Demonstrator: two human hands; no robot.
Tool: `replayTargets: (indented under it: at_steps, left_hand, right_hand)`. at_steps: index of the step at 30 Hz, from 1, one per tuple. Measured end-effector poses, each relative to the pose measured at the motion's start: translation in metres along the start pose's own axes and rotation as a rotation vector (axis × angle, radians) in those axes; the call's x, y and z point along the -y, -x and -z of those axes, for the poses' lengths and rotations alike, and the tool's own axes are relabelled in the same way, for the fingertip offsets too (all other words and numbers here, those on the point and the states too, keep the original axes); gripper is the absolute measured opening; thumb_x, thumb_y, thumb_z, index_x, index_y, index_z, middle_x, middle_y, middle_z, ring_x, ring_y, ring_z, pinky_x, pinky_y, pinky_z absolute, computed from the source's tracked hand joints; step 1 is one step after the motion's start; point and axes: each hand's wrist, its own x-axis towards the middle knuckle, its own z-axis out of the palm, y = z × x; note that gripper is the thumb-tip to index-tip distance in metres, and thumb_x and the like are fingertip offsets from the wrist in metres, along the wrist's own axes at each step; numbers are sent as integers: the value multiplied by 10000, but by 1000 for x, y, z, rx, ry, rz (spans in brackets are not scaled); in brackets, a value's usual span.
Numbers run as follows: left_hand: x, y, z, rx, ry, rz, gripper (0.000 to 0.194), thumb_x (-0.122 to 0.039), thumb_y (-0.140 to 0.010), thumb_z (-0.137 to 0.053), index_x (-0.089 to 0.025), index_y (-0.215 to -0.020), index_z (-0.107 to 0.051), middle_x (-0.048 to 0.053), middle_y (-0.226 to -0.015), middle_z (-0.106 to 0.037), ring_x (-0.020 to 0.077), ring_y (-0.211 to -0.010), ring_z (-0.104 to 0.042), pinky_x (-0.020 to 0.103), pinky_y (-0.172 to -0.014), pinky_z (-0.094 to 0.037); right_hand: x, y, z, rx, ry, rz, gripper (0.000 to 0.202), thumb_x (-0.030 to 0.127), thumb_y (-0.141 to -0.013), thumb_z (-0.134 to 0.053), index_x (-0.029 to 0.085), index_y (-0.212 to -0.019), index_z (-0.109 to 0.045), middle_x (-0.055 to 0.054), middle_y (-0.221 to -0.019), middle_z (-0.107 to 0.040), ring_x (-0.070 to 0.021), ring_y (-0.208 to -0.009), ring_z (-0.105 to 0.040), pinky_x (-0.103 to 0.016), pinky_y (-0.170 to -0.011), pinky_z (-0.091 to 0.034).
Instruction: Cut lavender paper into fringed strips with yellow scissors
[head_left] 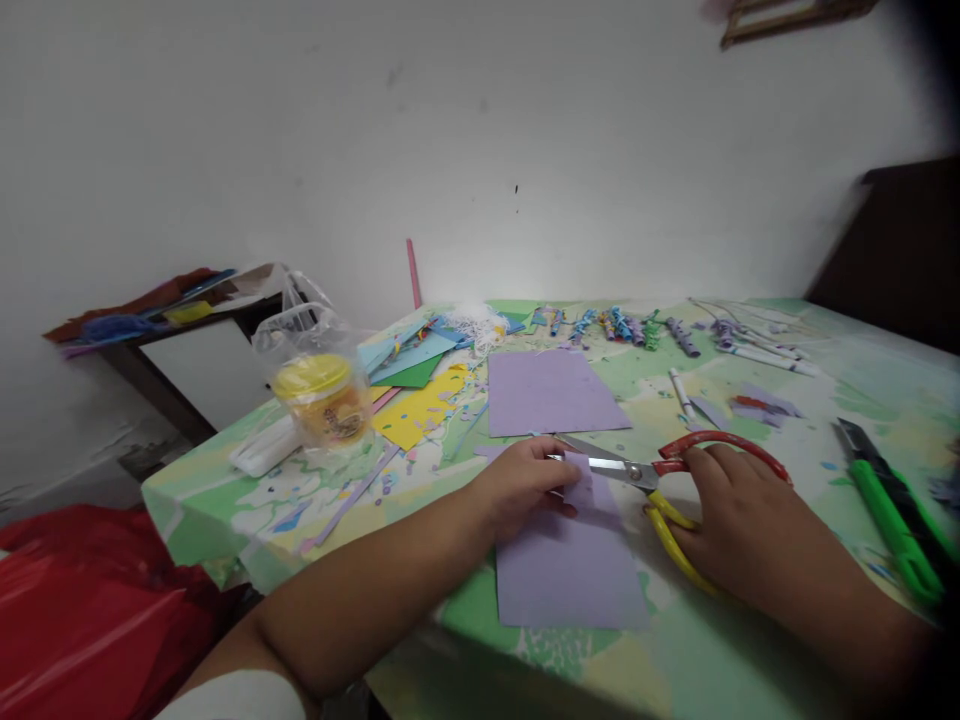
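My right hand [739,515] is closed round the red and yellow handles of a pair of scissors [637,474], which stand apart. The blades point left, one of them passing behind a small purple paper piece [577,480]. Pinched in my left hand [529,485] is that small piece, close to the blades. Under both the piece and my left hand lies a purple sheet [570,580] near the table's front edge. Another purple sheet [551,390] lies flat behind the blades.
On the patterned tablecloth [757,640], a green cutter [892,520] lies at the right. Curled paper rolls [619,325] and markers stand along the back. A bagged yellow-lidded tub [322,395], coloured sheets [424,410] and scraps are at the left.
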Motion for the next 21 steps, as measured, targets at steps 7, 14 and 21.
replayTargets:
  at_steps: [7, 14, 21]
  left_hand:
    - [-6, 2, 2, 106, 40, -14, 273, -83, -549, -571, -137, -813, -609, 26, -712, -633, 123, -586, -598, 246, -532, -460]
    - [-2, 1, 0, 8, 27, -55, 120, -147, -616, -621, -129, -728, -582, 2, -656, -615, 88, -527, -571, 239, -549, -460]
    - [-7, -2, -1, -80, -24, -5, 48, -83, -719, -596, -123, -714, -570, -15, -598, -615, 57, -485, -555, 203, -544, -440]
  right_hand:
    - [0, 0, -1, 59, -212, -47, 279, 377, -753, -542, 165, -929, -590, -138, -952, -662, -302, -933, -623, -440, -798, -504]
    - [-1, 2, -6, 169, -342, -134, 275, 407, -710, -581, 196, -884, -606, -146, -1010, -673, -320, -1013, -612, -475, -845, -515]
    - [-7, 2, -5, 175, -376, -62, 267, 398, -728, -571, 196, -898, -610, -141, -999, -674, -311, -963, -624, -478, -815, -540]
